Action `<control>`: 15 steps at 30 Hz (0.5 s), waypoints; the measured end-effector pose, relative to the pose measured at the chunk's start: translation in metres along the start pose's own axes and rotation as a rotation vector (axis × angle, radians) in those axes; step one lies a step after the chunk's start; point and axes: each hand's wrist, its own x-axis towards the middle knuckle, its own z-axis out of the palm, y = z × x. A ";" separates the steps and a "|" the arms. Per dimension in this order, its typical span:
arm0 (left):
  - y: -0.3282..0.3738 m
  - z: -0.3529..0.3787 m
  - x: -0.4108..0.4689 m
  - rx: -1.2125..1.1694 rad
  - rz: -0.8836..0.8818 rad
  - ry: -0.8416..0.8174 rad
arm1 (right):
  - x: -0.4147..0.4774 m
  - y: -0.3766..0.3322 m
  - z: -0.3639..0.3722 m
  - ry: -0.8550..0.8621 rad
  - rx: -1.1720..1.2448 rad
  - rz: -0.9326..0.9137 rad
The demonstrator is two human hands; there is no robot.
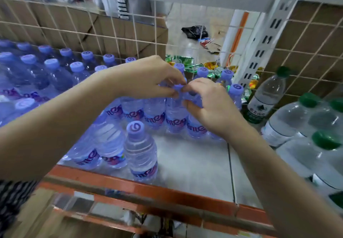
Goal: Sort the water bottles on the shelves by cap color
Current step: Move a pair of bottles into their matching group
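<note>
Several small purple-capped water bottles [59,74] fill the left and back of the shelf [191,165]. A row of them [154,111] stands mid-shelf under my hands. My left hand [146,78] pinches the top of one bottle in that row. My right hand [207,100] grips the neck of a neighbouring purple-capped bottle [176,115], fingertips meeting the left hand's at its cap. One purple-capped bottle [141,150] stands alone near the front edge. Larger green-capped bottles [304,126] stand at the right, one tall one [267,95] behind them.
A wire grid [111,37] backs the shelf, with cardboard boxes [65,26] behind it. An orange rail [148,187] runs along the shelf's front edge. Colourful packets [209,67] lie beyond the grid, and a perforated white upright [259,48] divides the bays.
</note>
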 end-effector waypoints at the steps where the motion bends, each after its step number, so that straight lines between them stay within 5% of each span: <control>1: 0.001 -0.001 -0.015 -0.016 -0.045 0.001 | -0.002 -0.009 0.008 -0.015 0.047 -0.035; 10: 0.004 0.027 -0.131 -0.082 -0.484 0.336 | -0.044 -0.057 0.080 -0.131 0.490 -0.057; 15: 0.001 0.052 -0.150 -0.132 -0.534 0.474 | -0.057 -0.059 0.110 -0.079 0.512 0.071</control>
